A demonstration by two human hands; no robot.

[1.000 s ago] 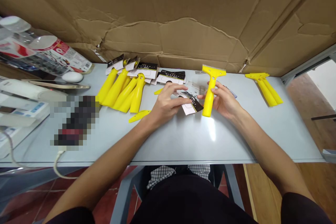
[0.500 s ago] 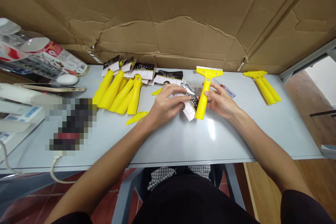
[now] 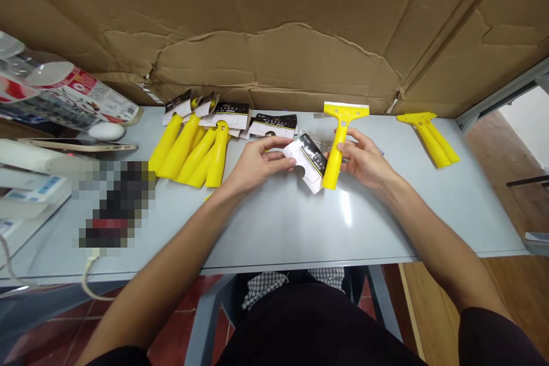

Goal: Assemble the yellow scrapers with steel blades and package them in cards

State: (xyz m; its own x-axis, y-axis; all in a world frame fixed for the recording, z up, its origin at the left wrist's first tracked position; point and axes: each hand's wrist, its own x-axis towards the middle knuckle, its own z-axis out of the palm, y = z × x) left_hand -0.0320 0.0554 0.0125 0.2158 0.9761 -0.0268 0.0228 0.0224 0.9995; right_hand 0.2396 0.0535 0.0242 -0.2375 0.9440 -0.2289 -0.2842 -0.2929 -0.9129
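Note:
My left hand (image 3: 266, 163) pinches the left edge of a black and white card (image 3: 309, 161), which has a half-round notch in its lower edge. My right hand (image 3: 364, 159) is closed on the handle of a yellow scraper (image 3: 336, 151), its wide head pointing up. The card's right end lies against the scraper handle. Behind the right hand, a thin tool is partly hidden. To the left lie several yellow scrapers (image 3: 218, 154), some with cards on their heads. More black cards (image 3: 274, 124) lie behind my left hand.
Two yellow scraper pieces (image 3: 433, 140) lie at the right of the table (image 3: 274, 234). Bottles (image 3: 92, 91), a white mouse (image 3: 106, 131), a phone-like slab (image 3: 86, 144) and a blurred dark object (image 3: 120, 206) with a cable are at the left. Cardboard (image 3: 257, 23) stands behind.
My left hand has moved a little left and now grips the card's left edge, so more of its print shows. The scraper has shifted slightly right in my right hand.

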